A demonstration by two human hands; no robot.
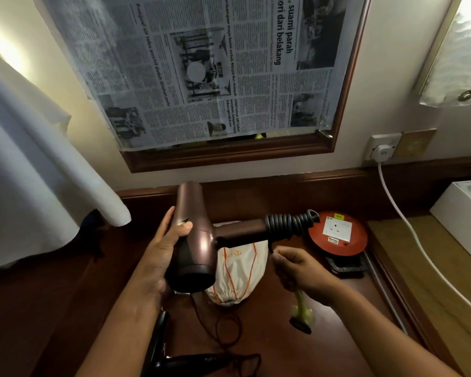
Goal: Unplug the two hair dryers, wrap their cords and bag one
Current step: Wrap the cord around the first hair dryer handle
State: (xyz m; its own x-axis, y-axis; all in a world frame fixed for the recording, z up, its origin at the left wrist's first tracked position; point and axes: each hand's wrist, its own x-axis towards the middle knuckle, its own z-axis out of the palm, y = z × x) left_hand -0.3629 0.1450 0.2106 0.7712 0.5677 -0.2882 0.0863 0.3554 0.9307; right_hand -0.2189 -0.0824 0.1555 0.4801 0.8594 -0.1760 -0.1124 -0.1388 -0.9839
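left hand (161,251): I grip brown dryer (193,238) barrel, above desk (324,322) centre
right hand (297,268): fingers pinch cord (288,225) tail
bag (237,270): beneath dryer
technique: keep coils tight, tuck plug (301,325)

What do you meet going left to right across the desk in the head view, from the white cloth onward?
White cloth → left hand → brown hair dryer → coiled cord → red extension reel → white cable
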